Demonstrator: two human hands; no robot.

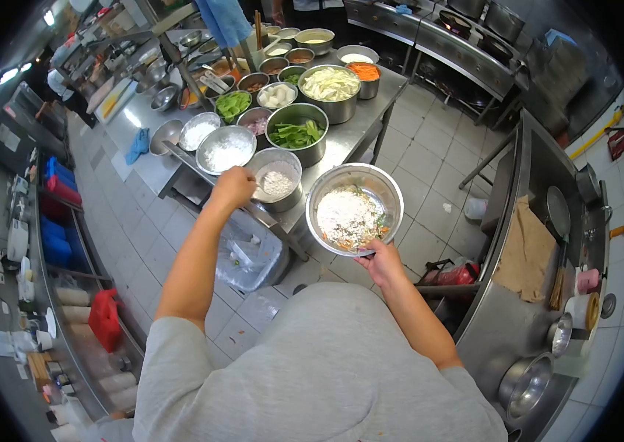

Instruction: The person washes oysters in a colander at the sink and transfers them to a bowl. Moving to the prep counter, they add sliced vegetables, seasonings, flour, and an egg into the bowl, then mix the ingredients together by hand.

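Observation:
My right hand [381, 263] grips the near rim of a steel mixing bowl [394, 190], held in front of me beside the table. In the bowl lies a heap of whitish flour-like powder [347, 214] with orange and green bits around it. My left hand [235, 188] is closed, at the near side of a steel pot [282, 200] with lumpy off-white powder inside. What its fingers hold, if anything, is hidden. Just beyond that hand stands a bowl of white powder [226, 149].
The steel table [349, 144] carries several containers, among them leafy greens [299, 135], shredded cabbage [330, 85] and shredded carrot [364, 71]. A plastic-lined bin [253, 254] stands below its near corner. Right is a steel counter [503, 324]; shelving [76, 280] is left.

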